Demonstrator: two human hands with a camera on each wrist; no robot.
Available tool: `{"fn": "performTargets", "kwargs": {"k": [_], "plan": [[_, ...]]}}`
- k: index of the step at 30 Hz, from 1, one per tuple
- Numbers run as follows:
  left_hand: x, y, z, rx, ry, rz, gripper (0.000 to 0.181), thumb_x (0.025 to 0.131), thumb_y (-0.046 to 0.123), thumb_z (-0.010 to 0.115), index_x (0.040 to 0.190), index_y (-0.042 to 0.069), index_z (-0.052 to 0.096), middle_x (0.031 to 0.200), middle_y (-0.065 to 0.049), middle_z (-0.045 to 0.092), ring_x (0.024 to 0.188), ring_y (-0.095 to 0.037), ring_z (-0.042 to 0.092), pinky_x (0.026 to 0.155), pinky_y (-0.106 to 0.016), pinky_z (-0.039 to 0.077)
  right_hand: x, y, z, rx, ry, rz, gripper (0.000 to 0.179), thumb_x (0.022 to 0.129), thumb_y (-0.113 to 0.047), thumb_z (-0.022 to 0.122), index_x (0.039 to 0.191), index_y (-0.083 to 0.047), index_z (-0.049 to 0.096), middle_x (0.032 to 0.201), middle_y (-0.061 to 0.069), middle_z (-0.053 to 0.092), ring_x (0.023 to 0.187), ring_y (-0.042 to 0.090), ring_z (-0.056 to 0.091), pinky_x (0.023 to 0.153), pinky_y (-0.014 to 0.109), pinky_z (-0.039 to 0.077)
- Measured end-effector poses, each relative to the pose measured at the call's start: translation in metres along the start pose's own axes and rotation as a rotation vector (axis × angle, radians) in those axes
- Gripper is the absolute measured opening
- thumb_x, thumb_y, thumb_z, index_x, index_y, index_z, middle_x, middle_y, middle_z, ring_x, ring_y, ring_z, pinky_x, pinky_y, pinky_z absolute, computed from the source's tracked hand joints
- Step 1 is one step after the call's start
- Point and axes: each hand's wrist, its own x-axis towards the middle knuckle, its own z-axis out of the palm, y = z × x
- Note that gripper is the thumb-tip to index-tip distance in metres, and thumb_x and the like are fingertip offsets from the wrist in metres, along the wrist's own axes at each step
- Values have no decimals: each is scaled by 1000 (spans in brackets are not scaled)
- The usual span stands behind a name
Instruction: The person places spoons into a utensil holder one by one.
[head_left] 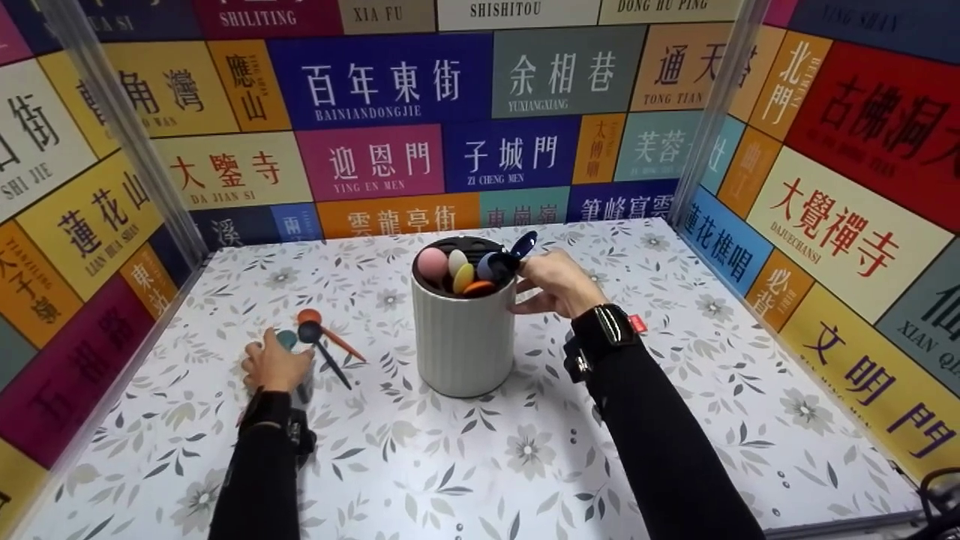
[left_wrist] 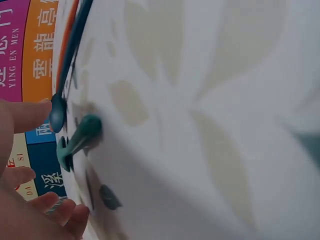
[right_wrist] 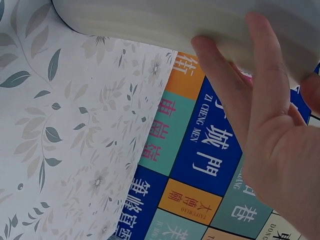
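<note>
A ribbed off-white canister (head_left: 465, 345) stands upright on the table, with several coloured rounded heads showing in its top, among them pink (head_left: 433, 264), yellow (head_left: 463, 278) and orange (head_left: 478, 287). At its right rim my right hand (head_left: 555, 283) pinches a dark blue spoon (head_left: 525, 244) near its bowl. In the right wrist view, fingers (right_wrist: 267, 55) of that hand touch the canister wall. My left hand (head_left: 279, 364) is spread low over a teal spoon (left_wrist: 80, 137), thumb apart from it. Just beyond lie a navy spoon (head_left: 308, 331) and an orange spoon (head_left: 330, 335).
The table (head_left: 525, 465) has a floral-patterned white top. Panels with coloured name signs (head_left: 379, 82) wall it at the back, left and right. A dark cable (head_left: 937, 495) hangs at the right front corner.
</note>
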Motion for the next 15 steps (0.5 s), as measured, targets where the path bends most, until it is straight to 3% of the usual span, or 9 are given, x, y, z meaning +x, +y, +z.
{"fn": "performTargets", "kwargs": {"k": [5, 9, 15], "plan": [[2, -2, 7, 100, -48, -1, 79, 102, 28, 55, 161, -9, 17, 157, -42, 18, 145, -59, 16, 119, -69, 22, -1, 0, 0, 2, 4, 2, 33, 92, -24, 82, 109, 2, 70, 123, 22, 61, 96, 34, 74, 79, 36, 66], [0, 3, 11, 172, -52, -1, 69, 102, 20, 50, 156, -14, 25, 154, -43, 24, 142, -59, 21, 118, -67, 24, -1, -1, 0, 5, 3, 3, 33, 92, -25, 83, 108, 2, 71, 122, 22, 63, 97, 34, 74, 79, 36, 66], [-6, 13, 11, 127, -39, -22, 48, 94, 8, 58, 136, -13, 51, 143, -43, 34, 133, -58, 32, 107, -66, 41, -1, 1, -1, -6, 5, 8, 29, 94, -22, 80, 107, 1, 70, 120, 22, 63, 81, 27, 74, 78, 35, 65]]}}
